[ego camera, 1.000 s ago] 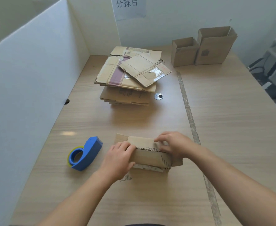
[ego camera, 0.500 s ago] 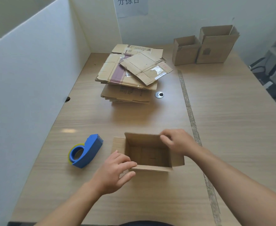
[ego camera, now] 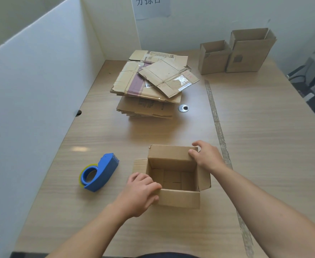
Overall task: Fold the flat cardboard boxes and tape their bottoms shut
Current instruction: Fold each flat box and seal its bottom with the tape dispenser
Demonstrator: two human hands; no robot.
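The small open brown cardboard box [ego camera: 179, 199], lower centre, looks light and easily dented. The left hand [ego camera: 139, 194] grips its near corner and the right hand [ego camera: 207, 157] pinches the far rim; corners probably hold best.

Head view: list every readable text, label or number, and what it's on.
"分拣台": paper sign on the back wall, tops of the characters cut by the frame.
Shipping label and QR sticker on the stack of flat cardboard boxes: too small to read.
Dark print on a lower flat box: blurred.
Sticker on the taller folded box: illegible.
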